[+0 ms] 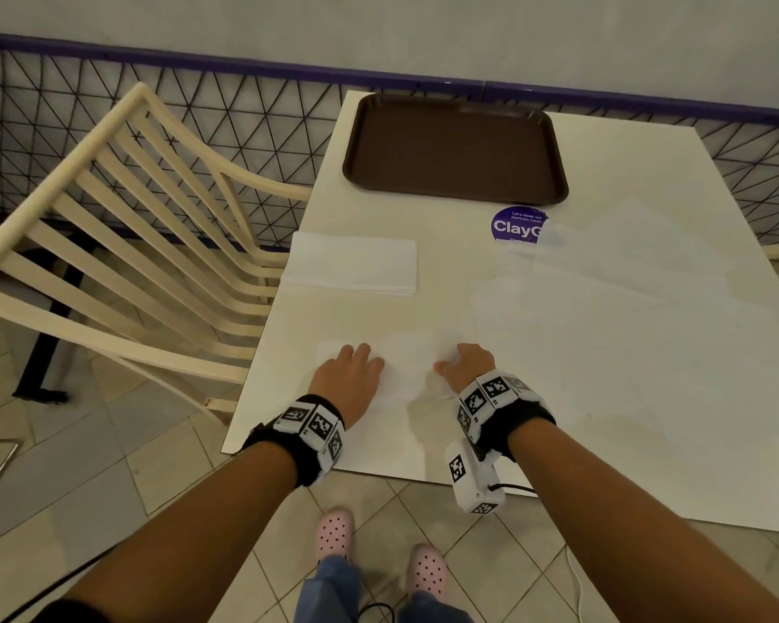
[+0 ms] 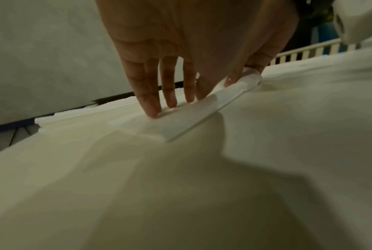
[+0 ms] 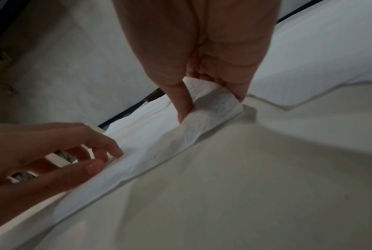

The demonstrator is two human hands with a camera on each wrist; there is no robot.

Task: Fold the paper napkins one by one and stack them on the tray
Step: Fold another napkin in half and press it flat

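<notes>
- Napkin being folded lies flat near the table's near edge, between both hands.
- Left hand presses straight fingers onto its left part.
- Right hand pinches the napkin's raised right edge between thumb and curled fingers.
- A stack of napkins sits at the left edge, slightly overhanging it.
- Unfolded napkins spread toward the right edge.
- Brown tray rests at the far edge, holding nothing, with bare tabletop between it and the hands.
- A cream chair stands just beside the left edge.
</notes>
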